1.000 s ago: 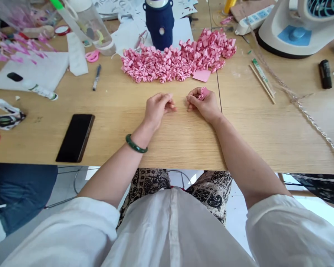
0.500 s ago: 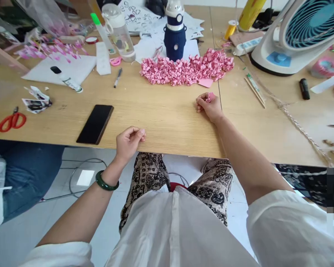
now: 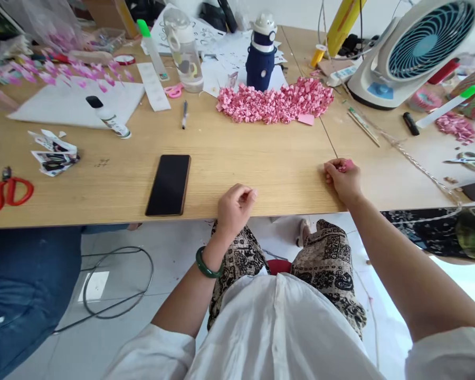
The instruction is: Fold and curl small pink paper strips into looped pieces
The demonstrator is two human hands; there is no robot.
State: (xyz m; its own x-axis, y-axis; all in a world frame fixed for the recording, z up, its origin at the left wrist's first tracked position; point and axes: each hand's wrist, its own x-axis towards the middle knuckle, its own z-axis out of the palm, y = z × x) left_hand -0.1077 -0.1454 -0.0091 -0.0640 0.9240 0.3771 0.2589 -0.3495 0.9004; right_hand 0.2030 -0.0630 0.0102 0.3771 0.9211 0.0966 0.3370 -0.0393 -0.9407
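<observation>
My right hand (image 3: pixel 343 178) rests near the front edge of the wooden table (image 3: pixel 261 163), fingers closed round a small pink folded paper piece (image 3: pixel 345 165). My left hand (image 3: pixel 234 207) sits at the table's front edge with its fingers curled and thumb pinched to them; what it holds, if anything, is too small to see. A green bangle (image 3: pixel 206 265) circles that wrist. A long heap of pink folded paper pieces (image 3: pixel 276 101) lies further back, with a flat pink paper square (image 3: pixel 306 119) beside it.
A black phone (image 3: pixel 169 184) lies left of my hands. Red scissors (image 3: pixel 6 191), torn paper scraps (image 3: pixel 52 154), a glue tube (image 3: pixel 107 117), a pen (image 3: pixel 184 114), a clear bottle (image 3: pixel 184 50), a navy bottle (image 3: pixel 260 53), a fan (image 3: pixel 411 50) and chopsticks (image 3: pixel 363 126) surround the work area.
My left hand drew back from beside the right hand to the table's front edge. The right hand, still gripping the pink piece, came nearer the edge. The view lifted and widened.
</observation>
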